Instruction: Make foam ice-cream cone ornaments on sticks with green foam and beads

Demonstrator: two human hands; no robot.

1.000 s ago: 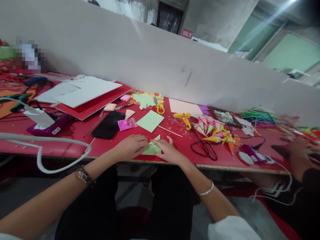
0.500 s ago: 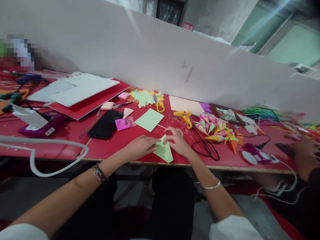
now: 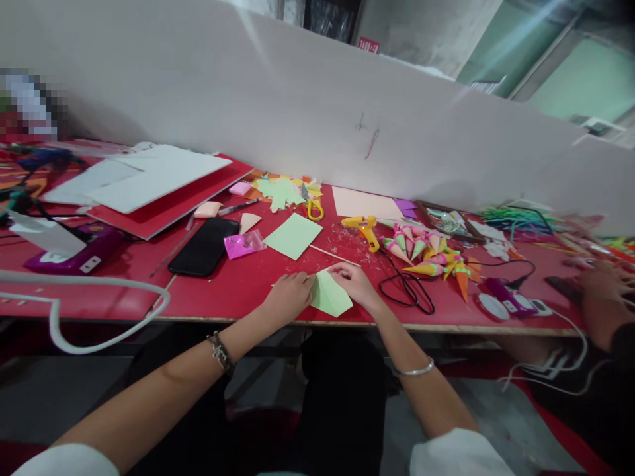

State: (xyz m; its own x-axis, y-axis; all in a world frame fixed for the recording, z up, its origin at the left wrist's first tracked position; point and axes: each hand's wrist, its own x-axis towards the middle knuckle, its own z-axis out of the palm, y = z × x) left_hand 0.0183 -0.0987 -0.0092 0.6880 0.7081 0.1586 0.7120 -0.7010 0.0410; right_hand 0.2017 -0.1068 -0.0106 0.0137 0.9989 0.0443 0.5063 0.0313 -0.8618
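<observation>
Between my hands, near the table's front edge, is a pale green sheet of paper (image 3: 331, 296) with a fold in it. My left hand (image 3: 289, 295) is closed on its left edge. At the upper right edge my right hand (image 3: 356, 283) pinches the same paper between thumb and fingers. Just beyond lies a thin stick (image 3: 335, 254), partly behind my right fingers. A second pale green square of paper (image 3: 294, 236) rests flat behind it. To the left of that is a small pink plastic packet (image 3: 245, 244).
A yellow glue gun (image 3: 364, 231), its black cord (image 3: 407, 291) and a heap of small paper cones (image 3: 429, 251) lie to the right. Leftward are a black phone (image 3: 204, 247) and white boards (image 3: 161, 175). Yellow-handled scissors (image 3: 314, 208) lie behind. Another person's hand (image 3: 602, 284) is far right.
The green paper has opened wider and shifted slightly right. My left hand has curled onto its left edge, and my right hand has moved to its upper right edge.
</observation>
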